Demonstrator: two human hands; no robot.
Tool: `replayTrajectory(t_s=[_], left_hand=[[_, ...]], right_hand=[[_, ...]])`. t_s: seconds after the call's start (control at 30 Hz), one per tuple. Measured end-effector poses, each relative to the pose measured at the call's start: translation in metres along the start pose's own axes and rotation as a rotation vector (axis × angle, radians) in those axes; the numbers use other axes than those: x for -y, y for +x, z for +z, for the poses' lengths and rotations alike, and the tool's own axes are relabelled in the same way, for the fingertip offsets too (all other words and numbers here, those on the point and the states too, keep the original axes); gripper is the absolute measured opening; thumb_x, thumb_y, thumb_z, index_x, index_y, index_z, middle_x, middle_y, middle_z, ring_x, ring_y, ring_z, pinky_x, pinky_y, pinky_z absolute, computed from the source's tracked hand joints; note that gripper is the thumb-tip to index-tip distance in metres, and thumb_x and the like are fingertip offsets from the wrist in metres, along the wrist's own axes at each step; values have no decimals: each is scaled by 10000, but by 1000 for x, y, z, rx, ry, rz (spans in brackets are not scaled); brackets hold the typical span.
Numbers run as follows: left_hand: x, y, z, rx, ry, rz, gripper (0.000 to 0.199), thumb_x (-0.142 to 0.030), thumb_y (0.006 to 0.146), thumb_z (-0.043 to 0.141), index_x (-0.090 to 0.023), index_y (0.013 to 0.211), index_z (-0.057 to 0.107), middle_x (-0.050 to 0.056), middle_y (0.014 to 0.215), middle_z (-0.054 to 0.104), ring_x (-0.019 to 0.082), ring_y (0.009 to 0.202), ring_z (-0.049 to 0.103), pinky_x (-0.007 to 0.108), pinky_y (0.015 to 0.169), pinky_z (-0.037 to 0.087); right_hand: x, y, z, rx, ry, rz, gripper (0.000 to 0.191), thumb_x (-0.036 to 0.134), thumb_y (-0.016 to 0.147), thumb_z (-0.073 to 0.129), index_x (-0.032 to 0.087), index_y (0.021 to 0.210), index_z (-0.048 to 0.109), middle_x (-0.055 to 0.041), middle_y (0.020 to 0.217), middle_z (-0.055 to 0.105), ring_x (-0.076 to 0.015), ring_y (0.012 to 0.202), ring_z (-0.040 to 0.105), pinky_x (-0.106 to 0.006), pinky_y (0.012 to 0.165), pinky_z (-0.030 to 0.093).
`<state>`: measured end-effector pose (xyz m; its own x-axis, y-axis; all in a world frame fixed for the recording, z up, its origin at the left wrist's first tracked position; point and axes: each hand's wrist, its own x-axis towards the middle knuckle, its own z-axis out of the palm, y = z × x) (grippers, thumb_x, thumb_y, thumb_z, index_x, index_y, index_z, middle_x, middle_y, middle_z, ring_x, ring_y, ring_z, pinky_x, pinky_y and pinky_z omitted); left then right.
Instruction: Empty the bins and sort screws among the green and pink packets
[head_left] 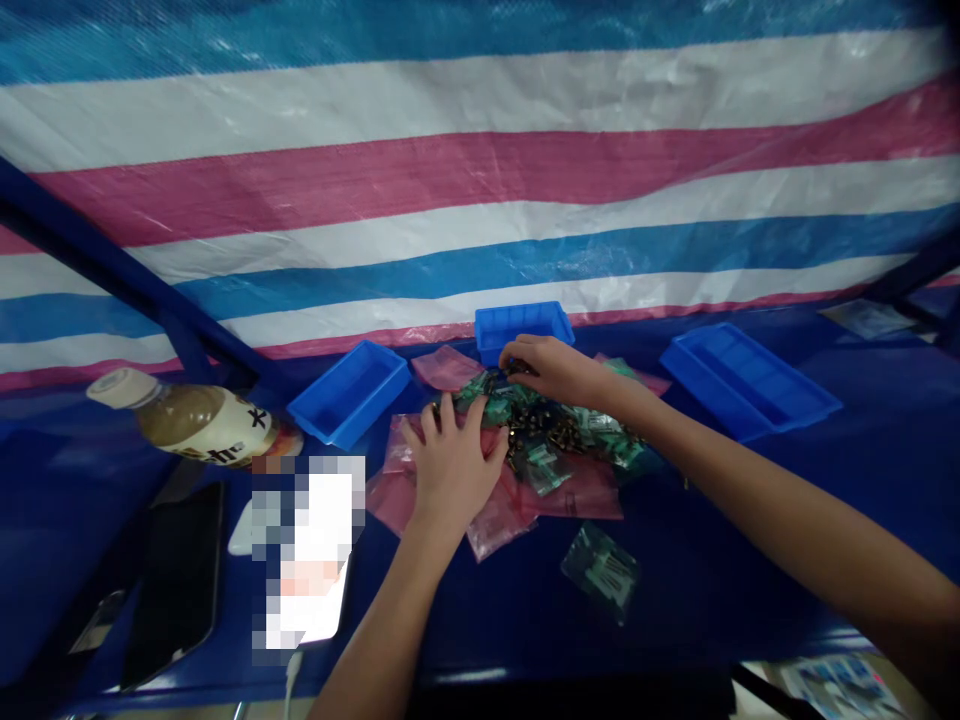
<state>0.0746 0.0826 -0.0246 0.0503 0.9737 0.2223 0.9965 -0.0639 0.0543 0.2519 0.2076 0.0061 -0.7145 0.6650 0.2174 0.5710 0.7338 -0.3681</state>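
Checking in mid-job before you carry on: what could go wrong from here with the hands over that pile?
The left hand presses on the heap of bagged green circuit boards, so packets could slide over the pink bags. The right hand works right beside the blue plastic bin and might nudge it. One bagged board lies apart on the blue table, towards its near edge, and could be missed or fall.

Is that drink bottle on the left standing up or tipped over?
Tipped over: the drink bottle lies on its side on the blue table, with its cap pointing left.
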Motion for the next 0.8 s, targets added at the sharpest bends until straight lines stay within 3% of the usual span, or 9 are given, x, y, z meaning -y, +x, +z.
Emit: replayTrajectory(t_s=[0.33,0.5,0.8], left_hand=[[-1,1,-2,17,-10,-1,498,-489,939,459,-264,1380,513,146,1453,456,406,1281,406,662,1065,238],[-3,1,-2,10,1,24,442,-431,951,456,-259,1348,541,142,1429,473,396,1235,439,595,1015,341],[-3,2,-6,36,1,59,391,-355,952,487,-295,1334,551,109,1448,476,357,1100,511,515,908,451]], right_hand=[[3,-56,-3,-111,15,65,231,189,959,520,194,1185,568,-89,1062,623,-204,825,628,-319,741,476],[-3,-87,0,-219,48,94,191,227,976,500,207,1139,597,-89,1055,639,-226,904,636,-342,792,496],[5,-81,3,-299,10,56,218,244,964,529,221,1157,626,-98,1099,687,-272,1026,602,-437,889,492]])
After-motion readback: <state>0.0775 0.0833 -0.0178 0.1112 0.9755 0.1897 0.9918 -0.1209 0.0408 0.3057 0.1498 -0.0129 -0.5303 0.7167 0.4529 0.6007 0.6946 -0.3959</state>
